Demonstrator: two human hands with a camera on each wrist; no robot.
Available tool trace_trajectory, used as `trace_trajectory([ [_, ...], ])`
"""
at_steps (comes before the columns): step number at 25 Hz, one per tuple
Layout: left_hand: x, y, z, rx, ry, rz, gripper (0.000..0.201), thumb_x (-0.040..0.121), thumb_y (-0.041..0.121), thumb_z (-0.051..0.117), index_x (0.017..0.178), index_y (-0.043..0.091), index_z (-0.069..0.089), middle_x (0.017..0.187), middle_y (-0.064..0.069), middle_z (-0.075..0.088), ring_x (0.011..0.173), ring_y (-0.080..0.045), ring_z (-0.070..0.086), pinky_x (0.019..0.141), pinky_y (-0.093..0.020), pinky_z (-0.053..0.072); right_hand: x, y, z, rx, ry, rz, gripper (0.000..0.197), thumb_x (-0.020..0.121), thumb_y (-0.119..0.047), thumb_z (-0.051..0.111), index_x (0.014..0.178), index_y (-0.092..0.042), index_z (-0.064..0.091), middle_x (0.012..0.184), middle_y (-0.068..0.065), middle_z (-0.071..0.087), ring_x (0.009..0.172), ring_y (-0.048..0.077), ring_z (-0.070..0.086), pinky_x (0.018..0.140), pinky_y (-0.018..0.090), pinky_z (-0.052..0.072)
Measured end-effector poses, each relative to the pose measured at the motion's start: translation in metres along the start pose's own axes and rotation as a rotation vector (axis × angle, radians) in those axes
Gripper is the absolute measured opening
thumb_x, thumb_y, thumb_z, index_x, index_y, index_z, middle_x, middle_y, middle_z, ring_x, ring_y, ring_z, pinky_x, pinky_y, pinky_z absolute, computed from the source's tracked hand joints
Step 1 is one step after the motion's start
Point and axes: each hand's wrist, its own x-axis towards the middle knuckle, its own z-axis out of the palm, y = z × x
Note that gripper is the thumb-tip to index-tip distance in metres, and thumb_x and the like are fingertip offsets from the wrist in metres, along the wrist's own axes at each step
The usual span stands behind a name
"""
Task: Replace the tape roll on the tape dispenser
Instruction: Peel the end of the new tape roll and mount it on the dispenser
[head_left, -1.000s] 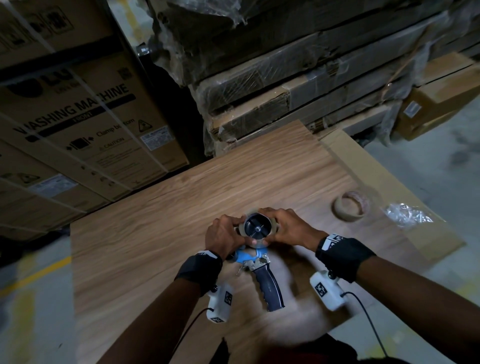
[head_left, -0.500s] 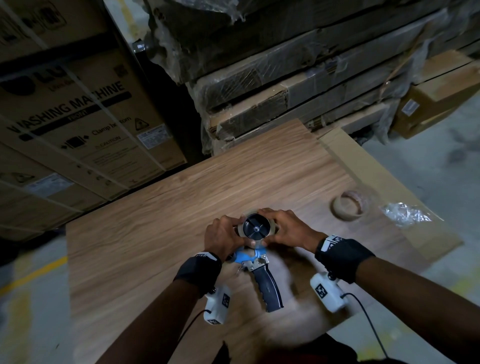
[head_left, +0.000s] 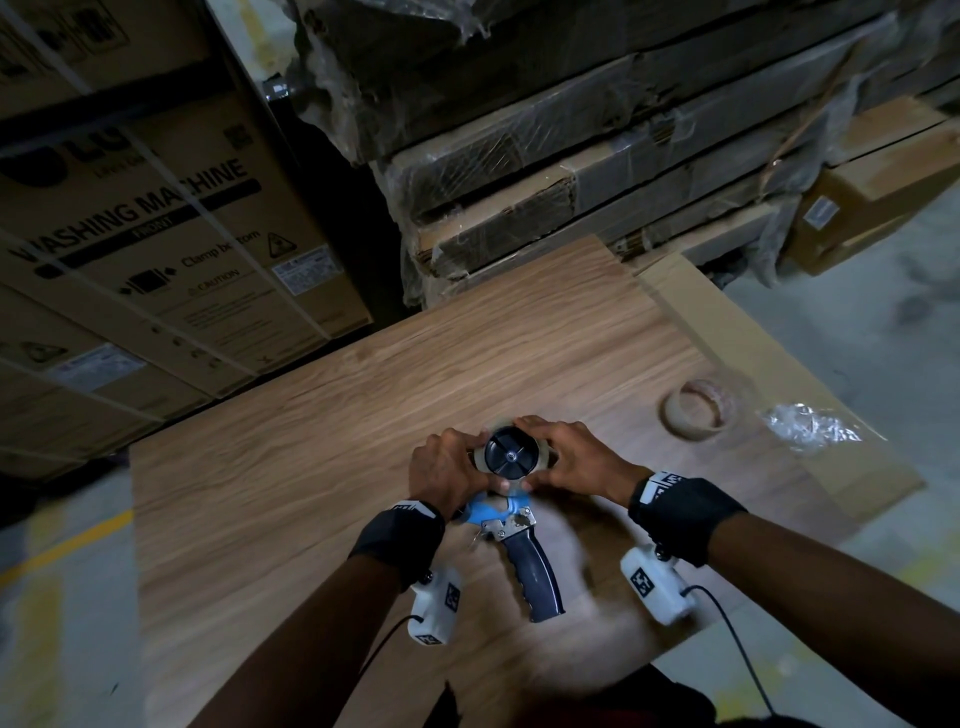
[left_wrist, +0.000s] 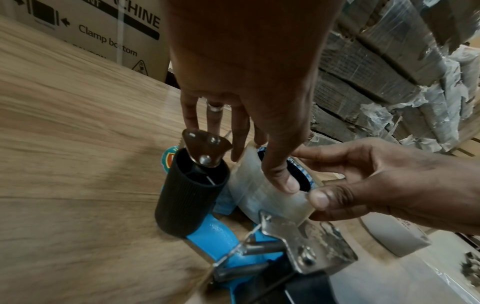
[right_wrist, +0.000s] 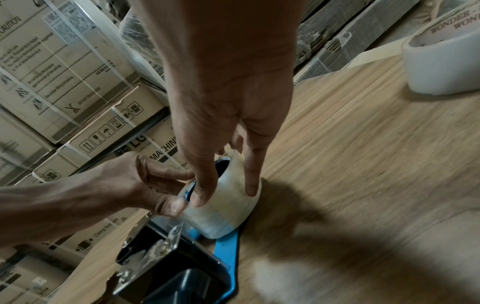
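Note:
A blue tape dispenser (head_left: 498, 512) with a dark handle (head_left: 535, 571) lies flat on the wooden table (head_left: 311, 467). A clear tape roll (head_left: 540, 457) sits round its black hub (head_left: 511, 457). My left hand (head_left: 467, 465) grips the roll's left side, thumb on the rim (left_wrist: 283, 179). My right hand (head_left: 553, 460) grips the right side, thumb and a finger pressed on the roll (right_wrist: 226, 207). The black ribbed roller (left_wrist: 192, 195) stands beside the roll, with the blue frame (left_wrist: 215, 234) under it.
A second, thin tape roll (head_left: 696, 410) lies on the table to the right, with crumpled clear wrap (head_left: 810, 428) on a cardboard sheet beyond it. Strapped washing-machine cartons (head_left: 156, 234) stand to the left and wrapped flat boxes (head_left: 571, 156) behind.

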Motion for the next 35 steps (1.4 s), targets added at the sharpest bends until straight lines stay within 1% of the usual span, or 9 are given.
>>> trace_trajectory([
  [6, -0.001, 0.001, 0.000, 0.016, 0.014, 0.024, 0.081, 0.050, 0.053, 0.091, 0.124, 0.030, 0.069, 0.111, -0.004, 0.076, 0.106, -0.024, 0.066, 0.087, -0.035, 0.054, 0.000, 0.005, 0.003, 0.008, 0.003, 0.009, 0.102, 0.069, -0.029, 0.095, 0.154, -0.009, 0.044, 0.163, 0.005, 0.041, 0.152, 0.017, 0.036, 0.127, 0.039, 0.028],
  [10, -0.004, 0.005, -0.001, 0.051, 0.018, 0.049, 0.074, 0.054, 0.051, 0.091, 0.123, 0.030, 0.070, 0.110, -0.005, 0.076, 0.104, -0.026, 0.067, 0.084, -0.033, 0.053, -0.002, 0.007, 0.004, 0.003, 0.000, 0.017, 0.102, 0.071, -0.029, 0.094, 0.156, -0.008, 0.041, 0.165, 0.008, 0.037, 0.154, 0.017, 0.032, 0.123, 0.019, 0.019],
  [13, -0.003, 0.003, -0.002, 0.084, 0.010, 0.050, 0.080, 0.053, 0.055, 0.090, 0.127, 0.032, 0.067, 0.115, -0.005, 0.074, 0.109, -0.026, 0.066, 0.087, -0.034, 0.051, -0.002, 0.003, 0.002, -0.019, -0.011, 0.027, 0.102, 0.071, -0.028, 0.094, 0.156, -0.009, 0.040, 0.165, 0.008, 0.036, 0.154, 0.017, 0.031, 0.118, 0.015, 0.019],
  [17, -0.003, -0.001, 0.003, 0.157, 0.021, 0.077, 0.087, 0.051, 0.069, 0.082, 0.130, 0.039, 0.062, 0.117, -0.005, 0.073, 0.111, -0.026, 0.063, 0.091, -0.039, 0.051, -0.005, -0.007, 0.002, -0.063, -0.019, 0.023, 0.100, 0.076, -0.023, 0.091, 0.157, -0.007, 0.036, 0.165, 0.010, 0.036, 0.153, 0.024, 0.035, 0.119, 0.017, 0.022],
  [21, -0.018, -0.009, 0.012, 0.190, 0.177, 0.222, 0.071, 0.060, 0.063, 0.079, 0.120, 0.028, 0.070, 0.114, -0.008, 0.072, 0.109, -0.033, 0.061, 0.088, -0.040, 0.051, -0.014, -0.023, 0.009, -0.129, 0.010, 0.030, 0.085, 0.082, -0.025, 0.082, 0.155, -0.014, 0.040, 0.158, 0.017, 0.043, 0.149, 0.034, 0.038, 0.122, 0.039, 0.033],
  [24, -0.028, -0.026, 0.021, 0.095, 0.307, 0.250, 0.043, 0.058, 0.044, 0.076, 0.093, 0.020, 0.067, 0.107, -0.005, 0.059, 0.097, -0.032, 0.056, 0.076, -0.041, 0.052, -0.032, -0.028, 0.023, -0.173, 0.158, 0.025, 0.065, 0.085, -0.024, 0.075, 0.146, -0.018, 0.053, 0.156, 0.013, 0.039, 0.144, 0.033, 0.039, 0.118, 0.036, 0.038],
  [27, -0.036, -0.039, 0.024, 0.164, 0.307, 0.253, 0.038, 0.060, 0.043, 0.075, 0.089, 0.023, 0.064, 0.109, -0.007, 0.051, 0.097, -0.033, 0.051, 0.073, -0.041, 0.052, -0.051, -0.038, 0.041, -0.193, 0.155, -0.059, 0.040, 0.085, -0.035, 0.076, 0.122, -0.020, 0.071, 0.130, 0.005, 0.055, 0.125, 0.024, 0.053, 0.104, 0.030, 0.045],
  [30, -0.036, -0.039, 0.027, 0.330, 0.250, 0.267, 0.045, 0.058, 0.054, 0.082, 0.093, 0.027, 0.073, 0.114, -0.009, 0.056, 0.102, -0.035, 0.054, 0.072, -0.042, 0.051, -0.065, -0.048, 0.052, -0.276, 0.012, -0.056, 0.047, 0.079, -0.046, 0.080, 0.119, -0.024, 0.070, 0.117, 0.002, 0.059, 0.109, 0.021, 0.061, 0.090, 0.036, 0.053],
  [35, -0.024, -0.034, 0.038, 0.409, 0.179, 0.215, 0.044, 0.081, 0.055, 0.065, 0.112, 0.024, 0.072, 0.134, -0.007, 0.046, 0.122, -0.032, 0.040, 0.092, -0.043, 0.047, -0.066, -0.050, 0.061, -0.316, 0.055, 0.017, 0.062, 0.071, -0.050, 0.084, 0.126, -0.028, 0.069, 0.120, 0.003, 0.074, 0.110, 0.026, 0.069, 0.087, 0.035, 0.056],
])
